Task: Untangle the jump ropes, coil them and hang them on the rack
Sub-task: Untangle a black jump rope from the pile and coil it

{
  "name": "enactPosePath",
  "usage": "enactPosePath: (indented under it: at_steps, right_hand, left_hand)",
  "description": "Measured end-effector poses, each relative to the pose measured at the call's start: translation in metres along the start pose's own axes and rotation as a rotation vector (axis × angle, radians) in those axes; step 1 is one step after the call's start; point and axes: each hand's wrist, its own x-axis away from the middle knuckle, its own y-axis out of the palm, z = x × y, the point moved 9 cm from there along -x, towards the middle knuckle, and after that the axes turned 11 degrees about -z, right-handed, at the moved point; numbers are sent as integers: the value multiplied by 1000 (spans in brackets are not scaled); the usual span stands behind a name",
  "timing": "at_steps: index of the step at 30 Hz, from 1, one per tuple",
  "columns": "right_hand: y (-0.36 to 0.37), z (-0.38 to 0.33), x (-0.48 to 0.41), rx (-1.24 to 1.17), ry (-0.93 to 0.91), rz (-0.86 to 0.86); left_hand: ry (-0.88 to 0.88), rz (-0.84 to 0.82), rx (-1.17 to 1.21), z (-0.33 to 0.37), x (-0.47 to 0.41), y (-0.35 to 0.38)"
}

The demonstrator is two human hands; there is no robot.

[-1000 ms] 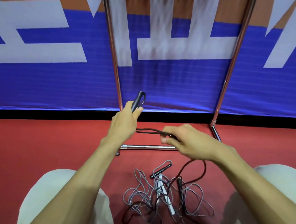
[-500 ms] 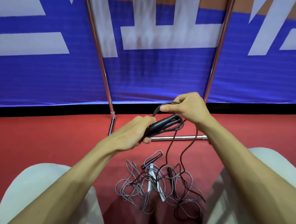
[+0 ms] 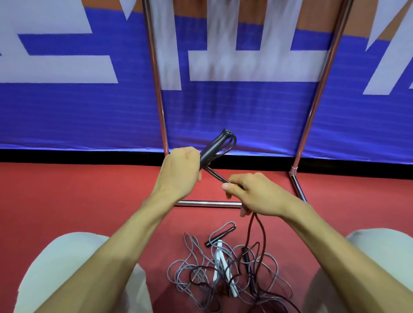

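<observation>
My left hand [image 3: 179,170] grips a black jump-rope handle [image 3: 214,146] that points up and to the right, with a few turns of black cord looped beside it. My right hand [image 3: 255,193] pinches the same black cord [image 3: 217,177] a short way below the handle. From that hand the cord hangs down [image 3: 256,233] into a tangled pile of grey and black ropes [image 3: 228,274] on the red floor between my knees. The pile holds white handles [image 3: 219,257] and another black handle [image 3: 220,236]. The chrome rack [image 3: 323,74] stands just beyond my hands.
The rack's left upright [image 3: 155,67] and low crossbar [image 3: 207,203] frame the space behind my hands. A blue and white banner [image 3: 227,114] closes off the back. My knees in light trousers [image 3: 58,268] flank the rope pile on the red floor [image 3: 67,197].
My right hand has dropped from above the handle to below it, drawing the cord along. My left hand has tilted the handle upward. The view shifted to the left.
</observation>
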Motion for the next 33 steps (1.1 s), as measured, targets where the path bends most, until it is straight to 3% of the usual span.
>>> enactPosePath:
  at_steps: [4, 8, 11, 15, 18, 20, 27, 33]
  right_hand:
    - [7, -14, 7, 124, -81, -64]
    - [11, -25, 14, 235, -200, -96]
    - [-1, -33, 21, 344, -271, 34]
    - [-28, -45, 34, 446, -357, 338]
    - [-48, -38, 41, 347, -351, 514]
    - [-54, -25, 37, 253, -261, 540]
    - [-34, -9, 18, -175, -158, 233]
    - [-47, 8, 23, -503, -92, 232]
  left_hand:
    - [-64, 60, -110, -8, -3, -3]
    - [-84, 12, -260, -10, -2, 8]
    - [-93, -37, -320, -10, -2, 14]
    - [-101, -114, -353, -12, -4, 21]
    - [-84, -205, -332, -12, 0, 32]
    - [-44, -296, -345, -5, 5, 42]
    - [30, -511, -319, 6, 21, 61]
    - [170, -455, -224, 16, 23, 60]
